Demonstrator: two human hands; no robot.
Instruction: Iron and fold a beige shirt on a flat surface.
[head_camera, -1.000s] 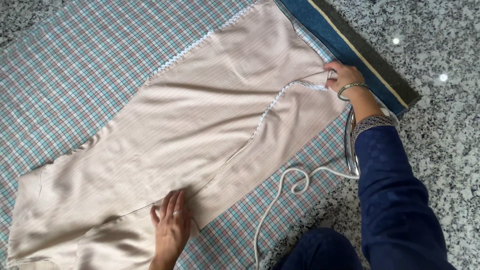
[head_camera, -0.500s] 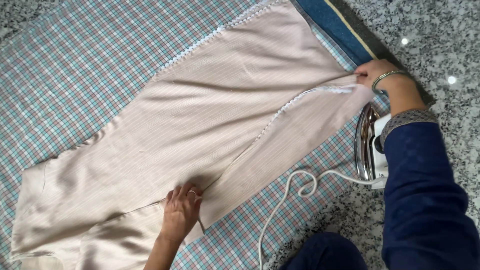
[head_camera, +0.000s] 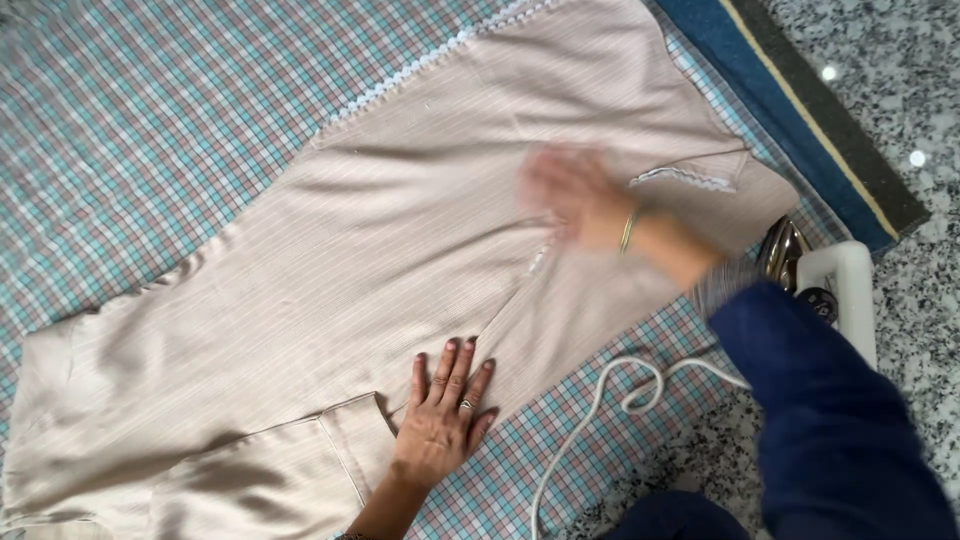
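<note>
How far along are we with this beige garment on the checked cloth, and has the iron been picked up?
Done: the beige garment lies spread out on the checked cloth. In hand: the left hand presses flat on its lower edge, and the right hand, blurred, is over the fabric near the white trim. Left: the iron stands upright at the cloth's edge, unheld, and creases still show.

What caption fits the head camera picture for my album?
Left hand flat on a beige garment over checked cloth, blurred right hand above it, iron standing aside.
</note>
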